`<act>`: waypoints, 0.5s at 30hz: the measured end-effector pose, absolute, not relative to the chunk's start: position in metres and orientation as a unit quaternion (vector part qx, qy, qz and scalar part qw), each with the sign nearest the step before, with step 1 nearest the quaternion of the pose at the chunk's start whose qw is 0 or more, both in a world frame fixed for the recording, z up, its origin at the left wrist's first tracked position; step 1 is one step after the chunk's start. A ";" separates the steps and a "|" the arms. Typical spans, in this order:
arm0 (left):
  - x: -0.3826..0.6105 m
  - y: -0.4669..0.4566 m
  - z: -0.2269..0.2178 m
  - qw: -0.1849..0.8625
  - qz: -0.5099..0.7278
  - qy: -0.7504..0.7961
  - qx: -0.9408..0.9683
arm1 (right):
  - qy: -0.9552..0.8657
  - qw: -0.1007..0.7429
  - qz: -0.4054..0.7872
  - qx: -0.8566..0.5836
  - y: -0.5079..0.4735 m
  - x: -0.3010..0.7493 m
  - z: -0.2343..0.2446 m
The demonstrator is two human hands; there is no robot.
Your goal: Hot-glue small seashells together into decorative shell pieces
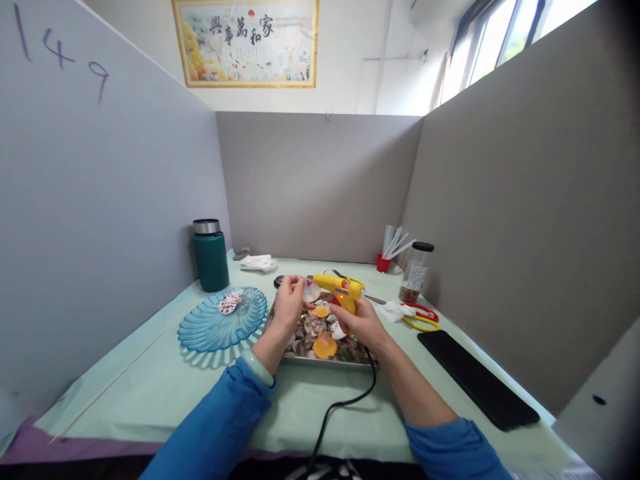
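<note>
My right hand (363, 323) is closed around the handle of a yellow hot glue gun (336, 285), its nozzle pointing left. A black cord (345, 402) runs from its grip toward the table's front edge. My left hand (290, 303) pinches a pale, whitish shell (311, 291) close to the nozzle. I cannot tell whether nozzle and shell touch. Under both hands lies a metal tray (325, 363) of mixed shells, including an orange shell (325, 346). To the left, a blue scalloped glass plate (200, 331) bears a speckled shell piece (231, 303).
A green bottle (211, 260) stands behind the plate, near white tissue (259, 263). At the right are glue sticks in a red cup (383, 264), a clear jar (415, 273), red-and-yellow-handled scissors (423, 323) and a long black pad (475, 380). Grey partitions (320, 187) enclose the table.
</note>
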State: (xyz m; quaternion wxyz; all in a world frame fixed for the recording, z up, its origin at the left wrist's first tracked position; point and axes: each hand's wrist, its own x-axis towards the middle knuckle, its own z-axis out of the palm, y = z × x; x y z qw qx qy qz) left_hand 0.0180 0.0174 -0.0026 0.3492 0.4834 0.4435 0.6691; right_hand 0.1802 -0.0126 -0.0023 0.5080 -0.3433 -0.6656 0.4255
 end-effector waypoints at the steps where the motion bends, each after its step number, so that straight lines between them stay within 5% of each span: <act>1: 0.018 0.018 -0.003 0.347 0.668 0.446 0.484 | -0.666 0.507 0.426 -0.342 -0.012 0.180 -0.003; 15: 0.017 0.016 -0.002 0.315 0.670 0.460 0.490 | -0.675 0.505 0.412 -0.346 -0.009 0.181 -0.007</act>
